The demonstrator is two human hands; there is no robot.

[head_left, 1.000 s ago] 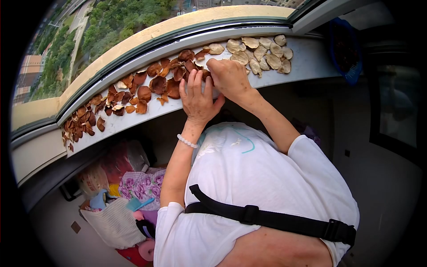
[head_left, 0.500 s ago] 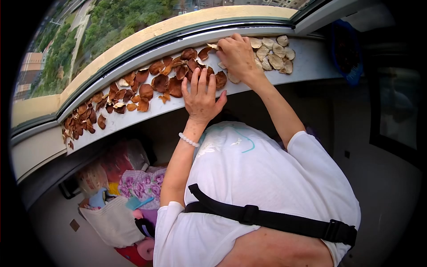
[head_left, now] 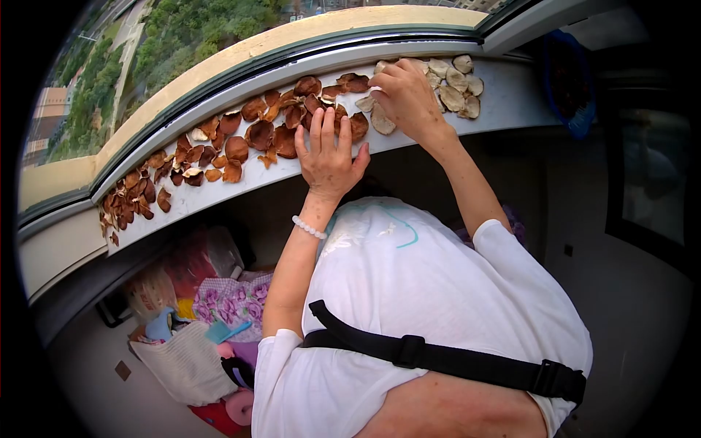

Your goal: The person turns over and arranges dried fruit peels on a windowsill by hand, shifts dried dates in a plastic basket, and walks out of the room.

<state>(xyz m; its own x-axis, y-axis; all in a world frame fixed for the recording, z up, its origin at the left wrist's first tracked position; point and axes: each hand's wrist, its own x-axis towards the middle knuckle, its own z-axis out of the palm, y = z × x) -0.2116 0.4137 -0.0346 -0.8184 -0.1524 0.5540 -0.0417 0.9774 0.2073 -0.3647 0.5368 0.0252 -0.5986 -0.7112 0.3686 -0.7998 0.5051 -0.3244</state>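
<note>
Reddish-brown dried slices (head_left: 259,135) lie spread along the white windowsill (head_left: 281,174). Pale cream slices (head_left: 453,98) form a group at the sill's right part. My left hand (head_left: 328,155), a beaded bracelet at its wrist, rests with fingers spread at the brown slices' right end, its fingertips over a few of them. My right hand (head_left: 410,98) is over the left side of the pale group, fingers curled and pinched together. Whatever its fingertips may hold is too hidden to make out. A large pale slice lies just below that hand.
The window frame (head_left: 292,69) runs behind the sill, with trees outside. A blue basket (head_left: 572,87) with dark contents stands at the far right. Below left are a white cloth (head_left: 182,365), a purple floral cloth (head_left: 232,301) and plastic bags.
My right hand has moved a little to the right. A brown slice near it now lies farther right, and more of the pale slices' left edge shows. My left hand has hardly moved.
</note>
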